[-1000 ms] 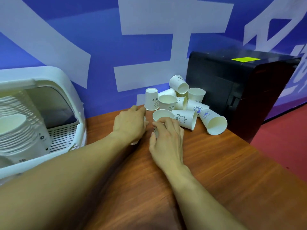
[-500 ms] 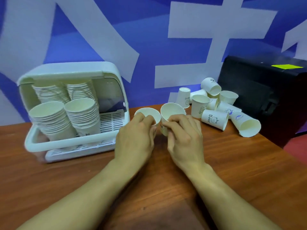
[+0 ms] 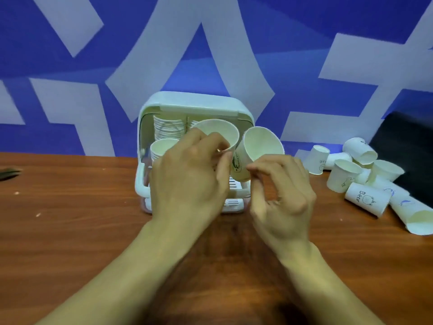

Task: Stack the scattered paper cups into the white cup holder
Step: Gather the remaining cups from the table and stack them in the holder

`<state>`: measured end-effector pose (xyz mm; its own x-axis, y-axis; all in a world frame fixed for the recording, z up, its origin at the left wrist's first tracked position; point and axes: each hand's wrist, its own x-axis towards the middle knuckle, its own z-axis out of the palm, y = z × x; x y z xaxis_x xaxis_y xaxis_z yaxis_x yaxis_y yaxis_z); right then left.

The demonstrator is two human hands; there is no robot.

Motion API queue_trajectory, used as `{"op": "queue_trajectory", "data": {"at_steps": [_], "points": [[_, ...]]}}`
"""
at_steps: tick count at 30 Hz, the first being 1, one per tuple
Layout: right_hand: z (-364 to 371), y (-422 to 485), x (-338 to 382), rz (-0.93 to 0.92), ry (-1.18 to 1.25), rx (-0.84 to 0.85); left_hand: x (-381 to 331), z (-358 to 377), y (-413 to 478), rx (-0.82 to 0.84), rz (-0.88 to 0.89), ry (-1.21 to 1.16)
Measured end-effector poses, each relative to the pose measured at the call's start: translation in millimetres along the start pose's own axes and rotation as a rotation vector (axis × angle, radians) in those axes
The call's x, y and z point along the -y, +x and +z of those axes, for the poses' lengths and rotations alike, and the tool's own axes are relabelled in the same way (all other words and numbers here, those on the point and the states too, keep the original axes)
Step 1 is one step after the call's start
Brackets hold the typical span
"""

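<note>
At the far left edge of the bench [image 3: 70,207] lies a small dark object [image 3: 9,173], too blurred to name. In the middle stands the white cup holder [image 3: 196,99], open at the front toward the person, so cups can go in from this side. Inside it, a tall stack of cups [image 3: 168,127] shows at the back and a shorter stack [image 3: 161,146] sits in front of it.

The left grip [image 3: 189,184], a bare hand, is clamped on a paper cup [image 3: 218,132]. The fingers and thumb curl round the cup's lower wall, and its mouth faces up and toward the camera, just in front of the holder. Beside it, the right grip [image 3: 283,198] pinches a second cup [image 3: 260,146] low on its wall between thumb and fingertips. The other fingers are loosely curled. This cup leans with its base toward the left cup. The two cups are very close, and I cannot tell whether they touch. They are probably held this way so one can be nested in the other before both go onto a stack.

Further right, the scattered cups [image 3: 365,184] wait in a loose heap, some upright and some on their sides, against a black box [image 3: 407,156].
</note>
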<state>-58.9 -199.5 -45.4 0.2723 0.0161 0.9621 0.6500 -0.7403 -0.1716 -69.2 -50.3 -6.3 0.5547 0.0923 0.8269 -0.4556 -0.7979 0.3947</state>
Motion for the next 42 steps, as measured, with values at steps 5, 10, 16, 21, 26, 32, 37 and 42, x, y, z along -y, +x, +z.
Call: {"op": "queue_trajectory", "data": {"at_steps": [5,10,16,21,26,32,37,42], "points": [[33,46,20,0.049,0.032,-0.065,38,-26,33,-0.102,-0.205,-0.012],[62,53,18,0.218,0.093,-0.123,62,-30,45,-0.106,-0.327,0.012],[83,35,7,0.142,0.106,-0.001,70,-21,49,-0.087,-0.363,0.020],[95,23,-3,0.136,0.139,0.089,71,-16,47,-0.068,-0.358,0.022],[96,21,-4,0.137,0.145,0.143,72,-14,47,-0.066,-0.374,0.027],[96,21,-4,0.151,0.151,0.181,70,-11,44,-0.037,-0.383,0.046],[94,24,-9,0.170,0.155,0.192,70,-8,43,-0.024,-0.380,0.057],[96,19,-14,0.205,0.145,0.265,70,-5,42,-0.008,-0.379,0.082]]}}
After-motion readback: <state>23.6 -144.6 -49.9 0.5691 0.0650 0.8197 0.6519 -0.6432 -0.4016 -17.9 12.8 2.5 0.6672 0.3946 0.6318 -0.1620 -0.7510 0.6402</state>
